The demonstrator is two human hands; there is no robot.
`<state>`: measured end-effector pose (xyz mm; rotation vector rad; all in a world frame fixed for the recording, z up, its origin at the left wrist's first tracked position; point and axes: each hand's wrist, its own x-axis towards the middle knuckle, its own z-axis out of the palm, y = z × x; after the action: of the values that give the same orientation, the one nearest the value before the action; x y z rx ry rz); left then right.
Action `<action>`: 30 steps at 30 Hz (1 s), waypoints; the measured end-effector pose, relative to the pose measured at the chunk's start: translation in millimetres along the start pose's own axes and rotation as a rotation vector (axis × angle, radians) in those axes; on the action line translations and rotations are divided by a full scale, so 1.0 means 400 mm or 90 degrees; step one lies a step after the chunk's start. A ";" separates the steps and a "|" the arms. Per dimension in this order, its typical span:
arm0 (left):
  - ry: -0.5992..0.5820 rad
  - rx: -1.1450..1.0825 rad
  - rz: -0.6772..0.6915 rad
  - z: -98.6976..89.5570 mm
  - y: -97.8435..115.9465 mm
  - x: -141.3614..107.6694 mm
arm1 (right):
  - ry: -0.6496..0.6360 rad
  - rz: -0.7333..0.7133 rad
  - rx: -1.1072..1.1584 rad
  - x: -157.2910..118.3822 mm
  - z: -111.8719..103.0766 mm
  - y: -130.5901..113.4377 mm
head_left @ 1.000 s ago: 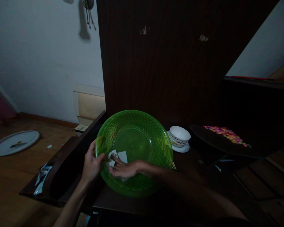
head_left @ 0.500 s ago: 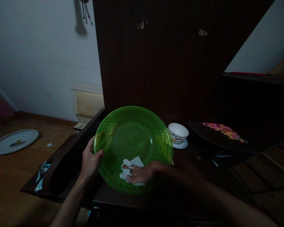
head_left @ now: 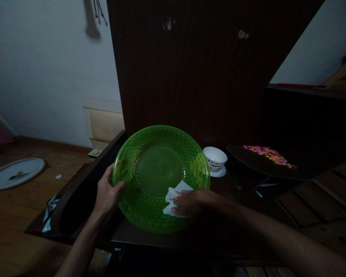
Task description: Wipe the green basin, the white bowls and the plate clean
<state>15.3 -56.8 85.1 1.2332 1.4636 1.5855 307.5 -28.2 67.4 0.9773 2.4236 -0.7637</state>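
A large green basin (head_left: 160,169) is tilted so that its inside faces me, above a dark wooden surface (head_left: 150,237). My left hand (head_left: 108,191) grips its left rim, the thumb over the edge and the fingers behind. Inside the basin, my right hand (head_left: 188,202) presses a crumpled white tissue (head_left: 175,194) against the lower right of the inner wall. Part of the tissue is hidden under the fingers.
Stacked white bowls (head_left: 215,155) stand on a white plate (head_left: 218,172) right of the basin. Farther right is a dark piece with pink and yellow bits (head_left: 268,155). A dark panel (head_left: 190,73) rises behind. An oval white object (head_left: 15,173) lies on the floor at left.
My right hand and the tissue have moved right and slightly up along the basin's inner wall. My left hand keeps its hold on the rim. The whole view has shifted slightly.
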 end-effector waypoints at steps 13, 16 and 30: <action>-0.066 0.044 0.000 -0.013 0.023 0.014 | 0.071 0.262 -0.122 -0.015 -0.027 0.064; -0.084 0.054 -0.018 -0.016 0.019 0.020 | 0.089 0.273 -0.159 0.009 -0.017 0.099; -0.116 0.045 -0.073 -0.014 0.023 0.055 | 0.154 0.232 -0.205 0.092 -0.036 0.222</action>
<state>3.5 -40.2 98.9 1.2748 1.4574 1.3209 345.2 52.7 28.7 1.3816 2.3582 -0.1292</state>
